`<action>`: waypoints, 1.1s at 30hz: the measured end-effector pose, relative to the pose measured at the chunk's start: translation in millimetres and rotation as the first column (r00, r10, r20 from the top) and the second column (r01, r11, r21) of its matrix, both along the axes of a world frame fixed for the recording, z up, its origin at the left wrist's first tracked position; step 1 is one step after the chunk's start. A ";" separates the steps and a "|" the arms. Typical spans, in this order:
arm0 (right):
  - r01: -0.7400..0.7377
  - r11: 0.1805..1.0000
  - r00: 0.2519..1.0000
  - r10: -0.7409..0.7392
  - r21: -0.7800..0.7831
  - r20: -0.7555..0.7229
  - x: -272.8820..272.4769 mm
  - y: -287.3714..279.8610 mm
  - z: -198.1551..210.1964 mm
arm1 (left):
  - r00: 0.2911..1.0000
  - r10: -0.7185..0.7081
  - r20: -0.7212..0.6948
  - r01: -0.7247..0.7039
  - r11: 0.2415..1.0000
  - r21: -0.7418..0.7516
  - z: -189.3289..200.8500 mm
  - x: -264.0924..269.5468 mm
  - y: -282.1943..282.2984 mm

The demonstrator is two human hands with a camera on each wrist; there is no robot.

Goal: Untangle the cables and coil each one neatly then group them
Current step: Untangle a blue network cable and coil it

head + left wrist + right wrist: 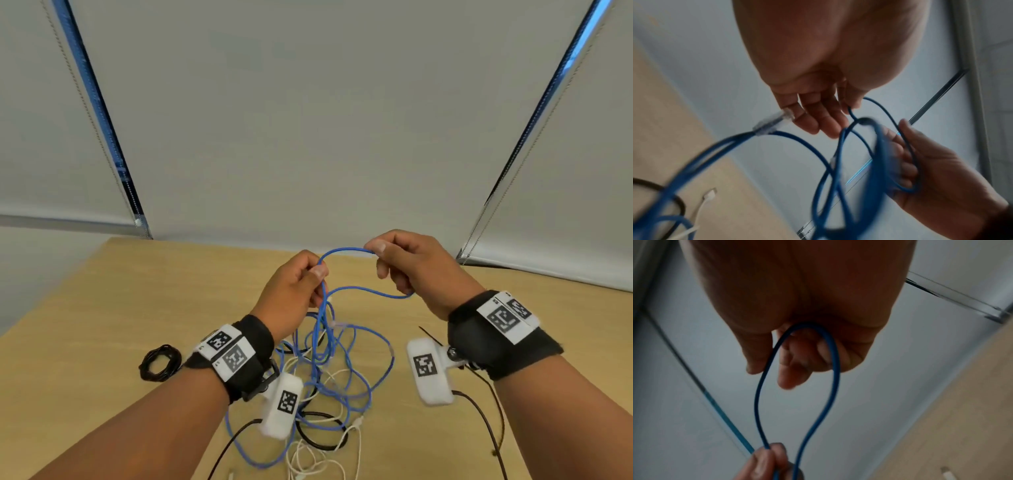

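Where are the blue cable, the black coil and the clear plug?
blue cable [346, 251]: head view, on the arc between the two hands.
black coil [159, 362]: head view, on its left ring.
clear plug [774, 121]: left wrist view, on the connector's body.

I see a light wooden table [102, 308]. Toward its near edge lies a tangle of blue cable [359, 377], white cable [318, 462] and black cable [318, 445]. A coiled black cable [160, 363] sits apart toward the left edge.
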State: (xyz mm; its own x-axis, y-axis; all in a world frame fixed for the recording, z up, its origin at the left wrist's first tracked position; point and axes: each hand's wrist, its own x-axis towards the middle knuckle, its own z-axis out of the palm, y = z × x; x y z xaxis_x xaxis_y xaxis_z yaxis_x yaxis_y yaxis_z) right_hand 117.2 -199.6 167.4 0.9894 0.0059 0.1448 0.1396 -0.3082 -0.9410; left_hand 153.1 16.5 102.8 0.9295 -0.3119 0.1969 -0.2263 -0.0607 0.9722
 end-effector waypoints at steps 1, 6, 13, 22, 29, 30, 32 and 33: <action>-0.008 0.999 1.000 0.008 0.042 -0.015 -1.4 -0.1 -1.1 | 1.000 0.023 0.004 -0.022 1.000 -0.008 1.1 1.5 -1.4; 0.003 0.971 0.988 0.034 0.241 -0.150 -8.2 -1.2 -23.9 | 0.998 0.010 -0.065 -0.019 0.991 -0.135 11.2 8.0 -10.9; -0.107 0.991 0.942 0.127 0.078 -0.311 -20.8 19.7 -52.6 | 0.980 -0.021 -0.199 -0.055 0.930 -0.364 27.3 12.2 -17.6; 0.000 1.000 0.990 0.001 0.006 -0.138 -6.6 22.2 -50.5 | 0.963 -0.165 -0.212 0.152 0.985 -0.078 14.3 3.3 -15.0; 0.109 0.988 0.980 -0.125 -0.110 -0.153 -2.7 2.5 -49.5 | 0.986 0.055 -0.155 -0.037 0.993 0.114 9.0 18.4 5.2; 0.131 0.990 0.974 -0.137 -0.048 -0.182 -2.5 -3.0 -50.2 | 0.982 0.102 -0.159 -0.085 0.990 0.112 8.9 22.6 9.0; 0.191 0.979 0.957 -0.172 0.066 -0.232 -3.0 -16.9 -50.8 | 0.958 0.185 -0.218 -0.178 0.983 0.049 6.3 31.4 19.7; 0.243 0.965 0.946 -0.212 0.103 -0.247 -3.9 -26.5 -51.0 | 0.938 0.224 -0.265 -0.234 0.972 -0.006 4.4 35.8 27.2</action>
